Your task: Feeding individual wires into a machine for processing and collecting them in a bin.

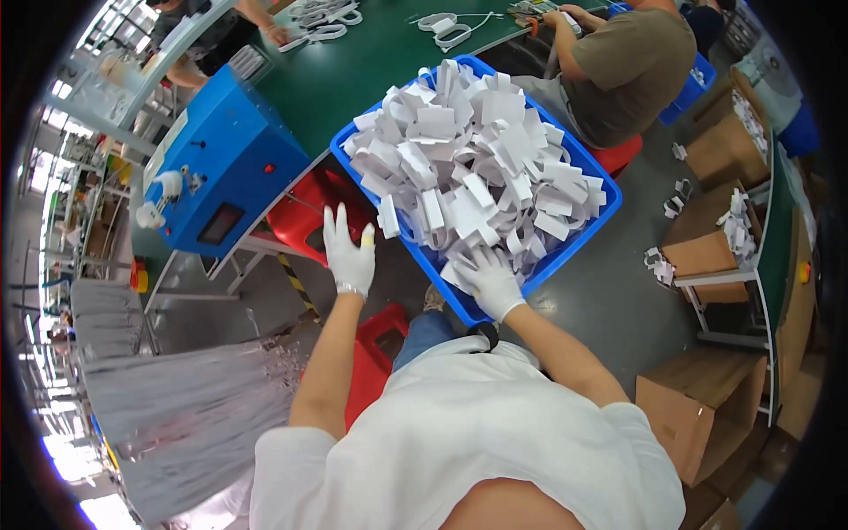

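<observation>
A blue plastic bin (pixel 609 196) in front of me is heaped with white pieces (pixel 473 159), flat tabs with curved bands; I cannot tell their exact kind. My right hand (pixel 491 279), in a white glove, rests on the pile at the bin's near corner. Its fingers are spread over the white pieces, and the fingertips are partly lost among them. My left hand (pixel 350 254), gloved too, hovers outside the bin's left side with its fingers apart and nothing in it.
A blue machine (pixel 234 163) stands left on the green table (pixel 371 57). Red stools (pixel 309 216) are below. A seated person (pixel 632 71) works at far right; another person (pixel 199 40) is at far left. Cardboard boxes (pixel 702 402) line the right, and grey cloth (pixel 190 397) hangs left.
</observation>
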`<move>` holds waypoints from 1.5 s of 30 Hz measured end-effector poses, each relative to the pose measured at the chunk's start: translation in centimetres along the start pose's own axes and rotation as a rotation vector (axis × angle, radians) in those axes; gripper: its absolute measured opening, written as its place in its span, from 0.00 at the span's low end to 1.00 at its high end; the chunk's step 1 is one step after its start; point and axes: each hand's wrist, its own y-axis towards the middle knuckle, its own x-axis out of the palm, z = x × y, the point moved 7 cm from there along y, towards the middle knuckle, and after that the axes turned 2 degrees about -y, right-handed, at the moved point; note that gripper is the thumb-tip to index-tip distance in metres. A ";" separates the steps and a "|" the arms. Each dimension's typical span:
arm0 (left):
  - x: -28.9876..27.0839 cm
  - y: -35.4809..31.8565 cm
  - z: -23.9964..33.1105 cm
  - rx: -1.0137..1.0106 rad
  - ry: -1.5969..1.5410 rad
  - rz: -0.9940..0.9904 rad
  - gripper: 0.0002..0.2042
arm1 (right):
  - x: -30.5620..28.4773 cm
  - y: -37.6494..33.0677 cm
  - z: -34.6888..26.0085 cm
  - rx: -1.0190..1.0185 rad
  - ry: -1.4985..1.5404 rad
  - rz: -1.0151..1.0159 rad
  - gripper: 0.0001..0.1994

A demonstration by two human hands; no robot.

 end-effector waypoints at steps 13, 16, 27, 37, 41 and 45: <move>20.9 9.7 -0.6 -0.062 0.008 -0.381 0.28 | -0.8 -2.3 1.7 0.570 0.339 -0.032 0.10; 24.8 7.0 -1.9 -0.225 0.145 -0.571 0.30 | -4.7 -4.2 -0.2 0.532 0.245 0.403 0.13; 18.5 9.8 -2.4 -0.096 -0.215 -0.702 0.22 | -0.4 -10.5 4.3 1.475 0.366 0.611 0.28; 8.4 9.1 -2.5 0.099 -0.227 -0.510 0.20 | 4.5 -11.3 5.3 1.582 0.564 0.310 0.14; 8.3 11.1 -6.9 0.043 -0.111 -0.348 0.29 | 3.8 -12.7 7.5 1.593 0.516 0.294 0.15; 8.0 11.6 -10.7 -0.015 -0.083 -0.344 0.29 | 3.1 -14.1 9.5 1.666 0.541 0.053 0.18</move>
